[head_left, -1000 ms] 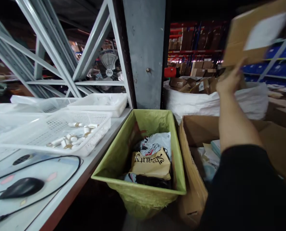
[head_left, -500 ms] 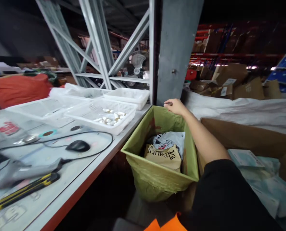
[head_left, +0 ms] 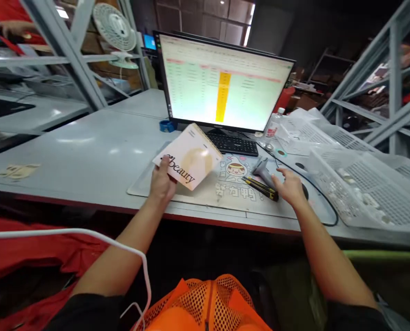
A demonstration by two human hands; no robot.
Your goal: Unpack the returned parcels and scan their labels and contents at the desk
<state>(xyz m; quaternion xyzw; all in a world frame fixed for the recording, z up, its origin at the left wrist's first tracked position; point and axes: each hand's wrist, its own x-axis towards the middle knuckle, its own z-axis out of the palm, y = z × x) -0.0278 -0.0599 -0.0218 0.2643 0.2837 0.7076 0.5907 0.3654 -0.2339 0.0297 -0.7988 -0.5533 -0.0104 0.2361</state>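
Observation:
My left hand is closed on the lower left corner of a pale carton printed "beauty", tilted above the desk mat. My right hand has its fingers apart with nothing in them, close beside the grey barcode scanner; whether the thumb touches its handle I cannot tell. A black and yellow utility knife lies just in front of the scanner. Partly behind my right hand is a black mouse.
A lit monitor and black keyboard stand behind the carton. White plastic baskets fill the desk's right side, one with small white pieces. Blue tape sits left of the monitor. A white cable crosses the lower left.
My view has swung from the green-lined bin to the desk and monitor. My right hand has left the bin's rim and is by the scanner. My left hand now appears, holding the carton.

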